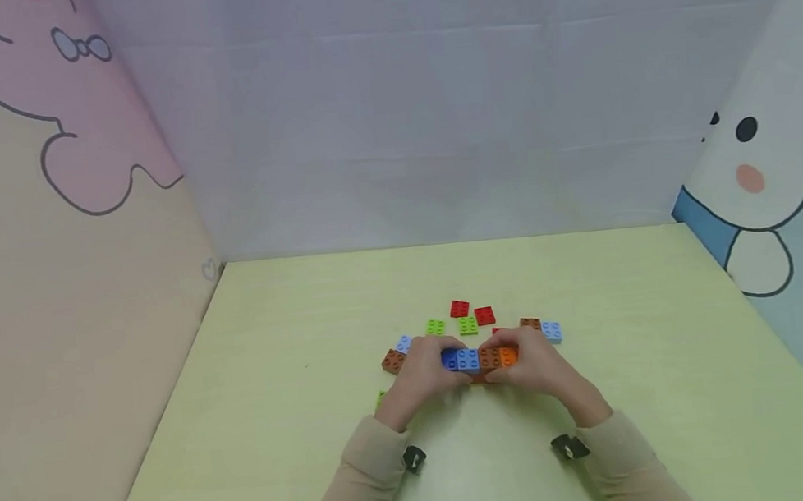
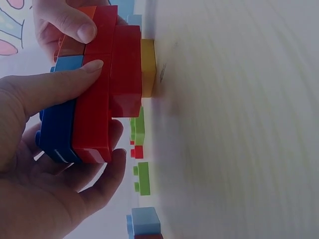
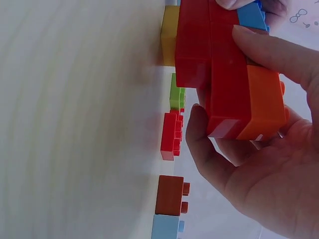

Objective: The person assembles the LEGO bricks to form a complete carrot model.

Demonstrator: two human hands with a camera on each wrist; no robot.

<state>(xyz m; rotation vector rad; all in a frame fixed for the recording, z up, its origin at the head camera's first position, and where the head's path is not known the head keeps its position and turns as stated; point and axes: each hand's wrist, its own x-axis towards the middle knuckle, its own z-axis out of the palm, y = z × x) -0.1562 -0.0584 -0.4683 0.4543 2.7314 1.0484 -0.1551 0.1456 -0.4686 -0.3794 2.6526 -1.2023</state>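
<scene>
A stepped stack of toy building bricks (image 1: 468,360) stands between the two hands. Its top row runs dark blue, lighter blue, brown and orange. Under that lie red bricks (image 2: 124,69), with a yellow brick (image 3: 169,37) at the bottom. My left hand (image 1: 423,372) grips the dark blue end, thumb on the near face and fingers curled behind. The orange end is held by my right hand (image 1: 533,361) in the same manner, its thumb (image 3: 249,40) across the near side. Fingers hide part of the stack's far side.
Loose bricks lie beyond and beside the hands: red (image 1: 459,308), green (image 1: 436,327), brown (image 1: 393,361) and light blue (image 1: 551,332). A green brick (image 1: 381,399) is partly hidden by the left wrist. Walls border the pale table (image 1: 281,429) at the back and sides.
</scene>
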